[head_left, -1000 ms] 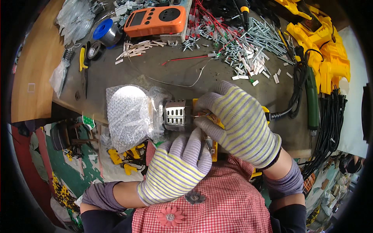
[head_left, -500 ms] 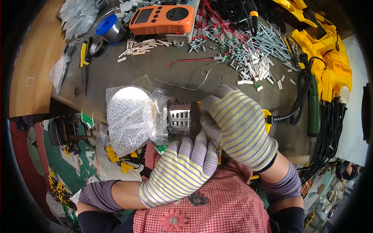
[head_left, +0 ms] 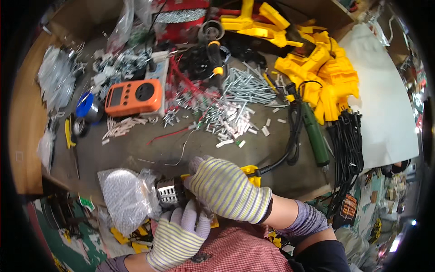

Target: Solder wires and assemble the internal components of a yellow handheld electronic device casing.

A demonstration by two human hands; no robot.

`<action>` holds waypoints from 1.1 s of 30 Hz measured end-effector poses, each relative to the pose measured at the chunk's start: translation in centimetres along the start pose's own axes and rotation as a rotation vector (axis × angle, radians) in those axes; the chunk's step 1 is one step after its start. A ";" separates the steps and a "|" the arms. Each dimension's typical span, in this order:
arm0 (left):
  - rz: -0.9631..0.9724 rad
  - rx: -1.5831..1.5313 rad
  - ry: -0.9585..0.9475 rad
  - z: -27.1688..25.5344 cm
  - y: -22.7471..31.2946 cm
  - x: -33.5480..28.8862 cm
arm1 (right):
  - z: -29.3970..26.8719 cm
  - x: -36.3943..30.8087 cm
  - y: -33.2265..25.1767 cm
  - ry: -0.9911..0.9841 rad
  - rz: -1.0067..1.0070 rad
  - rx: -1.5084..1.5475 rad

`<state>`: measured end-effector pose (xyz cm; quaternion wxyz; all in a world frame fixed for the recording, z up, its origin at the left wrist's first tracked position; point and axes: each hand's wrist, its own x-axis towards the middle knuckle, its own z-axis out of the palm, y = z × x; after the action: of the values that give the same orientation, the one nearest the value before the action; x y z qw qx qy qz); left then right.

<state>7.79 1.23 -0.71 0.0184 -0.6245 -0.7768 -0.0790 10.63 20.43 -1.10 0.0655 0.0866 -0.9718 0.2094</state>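
Both gloved hands are around a yellow hand-held electric tool (head_left: 252, 175) at the near edge of the workbench. Its slotted metal collar (head_left: 168, 193) shows left of my hands, and beyond that its head is wrapped in bubble wrap (head_left: 123, 196). My right hand (head_left: 230, 189) is closed over the tool's body from above, with the thumb and fingertips hidden. Lower down, my left hand (head_left: 177, 238) has its fingers curled against the body just behind the collar. A black cord (head_left: 277, 164) leaves the tool's yellow right end. Whether a small part sits between my fingers is hidden.
An orange multimeter (head_left: 134, 97), solder wire spool (head_left: 94, 111) and pliers (head_left: 71, 138) lie at left. Behind are screws (head_left: 247, 86) and white sleeves (head_left: 229, 120). To the right are a green screwdriver-like tool (head_left: 315, 133), yellow housings (head_left: 333, 68) and black cords (head_left: 346, 140).
The view has swung up and to the right, so the bench things sit lower and farther left, and more of the back shows. Both hands stay at the tool.
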 end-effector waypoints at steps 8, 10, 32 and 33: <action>0.027 -0.086 0.121 -0.1 -0.5 1.1 | -1.4 -0.4 0.7 -0.114 -0.019 -0.023; 0.040 -0.058 0.120 0.0 -0.7 1.2 | -3.1 -0.6 3.1 -0.101 -0.080 0.188; 0.035 -0.114 -0.009 -0.5 -1.0 0.7 | -22.8 -3.1 30.1 0.613 1.006 -0.511; 0.037 -0.114 -0.008 -0.5 -1.0 0.8 | -23.0 -3.6 30.4 0.569 0.986 -0.455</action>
<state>6.58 1.69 -0.17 -0.0186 -0.6391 -0.7594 -0.1202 10.26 57.88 7.06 0.2347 -0.4486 -0.8622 0.0172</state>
